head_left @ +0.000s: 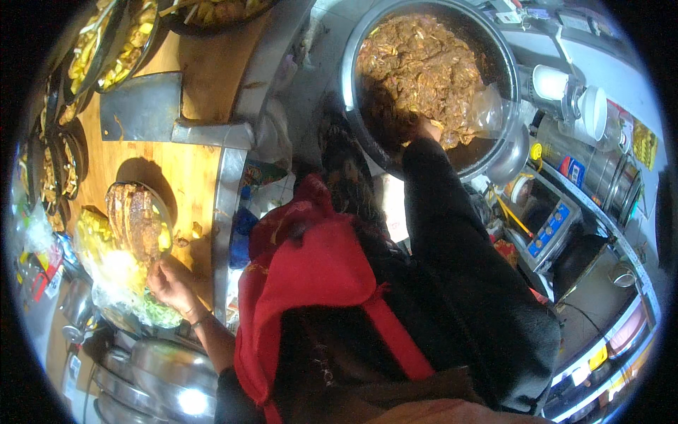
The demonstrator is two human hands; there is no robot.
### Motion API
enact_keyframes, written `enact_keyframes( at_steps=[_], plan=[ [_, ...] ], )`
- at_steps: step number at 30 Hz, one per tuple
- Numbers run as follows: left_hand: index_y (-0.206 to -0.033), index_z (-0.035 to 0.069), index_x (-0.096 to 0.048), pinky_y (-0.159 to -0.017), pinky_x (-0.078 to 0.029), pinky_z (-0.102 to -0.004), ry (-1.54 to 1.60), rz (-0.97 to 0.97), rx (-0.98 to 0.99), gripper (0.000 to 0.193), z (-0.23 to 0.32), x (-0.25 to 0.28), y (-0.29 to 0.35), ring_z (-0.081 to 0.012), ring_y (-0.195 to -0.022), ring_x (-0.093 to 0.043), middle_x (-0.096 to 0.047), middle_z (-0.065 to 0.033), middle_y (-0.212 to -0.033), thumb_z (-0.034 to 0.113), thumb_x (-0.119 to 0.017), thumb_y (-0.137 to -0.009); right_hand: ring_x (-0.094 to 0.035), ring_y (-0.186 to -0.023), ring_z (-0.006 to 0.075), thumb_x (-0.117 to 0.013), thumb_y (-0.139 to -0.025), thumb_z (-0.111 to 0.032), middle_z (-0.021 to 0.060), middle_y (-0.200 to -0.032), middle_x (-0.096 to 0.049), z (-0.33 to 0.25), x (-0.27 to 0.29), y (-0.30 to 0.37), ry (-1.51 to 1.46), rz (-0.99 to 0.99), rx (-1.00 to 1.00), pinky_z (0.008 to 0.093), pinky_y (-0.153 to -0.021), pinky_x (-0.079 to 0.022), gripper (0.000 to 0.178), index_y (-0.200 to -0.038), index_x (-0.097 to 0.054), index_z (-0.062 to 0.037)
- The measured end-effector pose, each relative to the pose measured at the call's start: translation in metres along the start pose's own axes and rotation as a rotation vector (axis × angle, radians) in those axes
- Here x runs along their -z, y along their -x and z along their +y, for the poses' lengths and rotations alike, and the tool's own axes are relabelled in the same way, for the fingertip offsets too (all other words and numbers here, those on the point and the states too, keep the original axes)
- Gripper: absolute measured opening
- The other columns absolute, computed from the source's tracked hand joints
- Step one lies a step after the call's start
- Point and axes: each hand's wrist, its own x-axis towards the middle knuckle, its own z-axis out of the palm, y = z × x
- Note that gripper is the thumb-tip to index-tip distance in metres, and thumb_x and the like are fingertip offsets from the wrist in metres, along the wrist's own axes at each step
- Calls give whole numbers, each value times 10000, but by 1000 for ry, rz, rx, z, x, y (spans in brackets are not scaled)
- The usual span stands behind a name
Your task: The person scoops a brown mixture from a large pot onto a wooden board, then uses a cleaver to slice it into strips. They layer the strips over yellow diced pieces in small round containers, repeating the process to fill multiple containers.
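Left hand [167, 284] curled at the slices [134, 219], desk's [198, 166] near end; right hand [428, 131] in basin [349, 78] meat [420, 60]. Couldn't tell either grip. Light pressure suited soft slices.

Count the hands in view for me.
2: the left hand at the near end of the sliced meat; the right hand, partly hidden, inside the large basin at the brown mixture.

Right hand [429, 130] — in round basin [348, 88]
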Motion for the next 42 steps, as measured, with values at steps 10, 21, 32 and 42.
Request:
enact_keyframes(
  at_steps=[10,21,32,42],
  plan=[
    [-1006,-16,-632,-859,-450,-308,311,190,-21,148,40,6,-14,-183,-927,-568,-627,-98,-1006,14,-585,-869,-543,-858,162,-549,-841,-219,13,-895,-581,-112,152,124,-1495,-321,493,294,-779,-413,195,-960,-564,-65],
    [-1147,16,-592,-913,-425,-288,1107,-412,-198,302,166,15,-36,-148,-1039,-541,-599,-63,-1141,189,-560,-903,-490,-757,45,-651,-772,-24,-37,-792,-519,-254,157,405,-541,-1255,1173,190,-697,-393,177,-876,-518,-80],
    [-1066,6,-617,-674,-482,-245,1433,-558,256,242,93,11,9,-96,-798,-578,-633,-36,-956,89,-636,-839,-555,-648,90,-558,-911,-146,3,-779,-568,-236,65,469,-334,-1266,999,270,-598,-548,144,-1006,-570,-39],
    [-1001,33,-626,-654,-494,-247,941,116,251,244,95,13,-25,-91,-719,-595,-655,-39,-813,71,-678,-766,-470,-574,22,-599,-896,-149,-42,-748,-548,-266,13,467,-515,-880,1128,223,-519,-524,169,-1015,-616,-30]
  ],
)
